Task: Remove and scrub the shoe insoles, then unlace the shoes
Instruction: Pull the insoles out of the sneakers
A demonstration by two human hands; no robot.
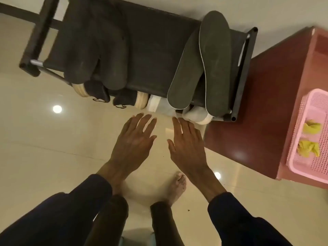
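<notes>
Insoles lie crossed at the right end of the shoe rack's (245, 71) top shelf, the upper insole (215, 64) overlapping the lower insole (184, 71), both hanging a little past the shelf's near edge. Under that edge sit the pale shoes (195, 113), mostly hidden by the shelf and the insoles, so laces cannot be made out. Beside them the dark shoes (96, 91) (tan-soled) also show only their ends. The left hand (132, 144) and right hand (188, 146) reach toward the pale shoes, backs up, each grip spread and holding nothing. The right fingertips (175, 121) are at the shoe's edge; whether they touch it I cannot tell. Something dark and blurred (92, 50) lies on the shelf's left part. At the right, a red-brown tabletop (262, 103) carries a pink basket (298, 121), cut off by the frame, with yellow cloths (311, 127) inside. One bare foot (177, 189) stands on the tiled floor (53, 157).
</notes>
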